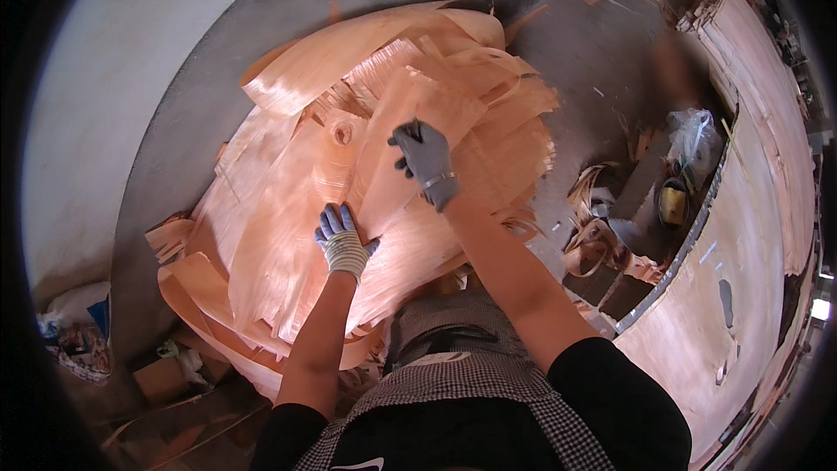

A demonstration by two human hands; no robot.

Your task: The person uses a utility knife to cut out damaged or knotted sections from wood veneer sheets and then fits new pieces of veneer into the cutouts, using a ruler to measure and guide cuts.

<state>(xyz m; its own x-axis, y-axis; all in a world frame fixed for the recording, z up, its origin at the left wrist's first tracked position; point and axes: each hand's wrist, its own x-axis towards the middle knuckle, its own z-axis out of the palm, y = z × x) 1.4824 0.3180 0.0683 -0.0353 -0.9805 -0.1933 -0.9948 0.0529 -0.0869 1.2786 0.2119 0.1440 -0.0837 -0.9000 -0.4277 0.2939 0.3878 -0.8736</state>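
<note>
Left hand [343, 240] lies spread flat while right hand [426, 160] pinches the edge of a thin, pale-orange wood veneer sheet [384, 166], likely light, floppy and brittle; best lifted near an uncracked edge.

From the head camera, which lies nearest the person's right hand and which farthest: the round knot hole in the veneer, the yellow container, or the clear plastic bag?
Measured from the right hand:
1. Knot hole in the veneer sheets, just to its left, nearest.
2. Yellow container, far to the right, down beside the big board.
3. Clear plastic bag, also right, slightly above the container and a little farther.
</note>
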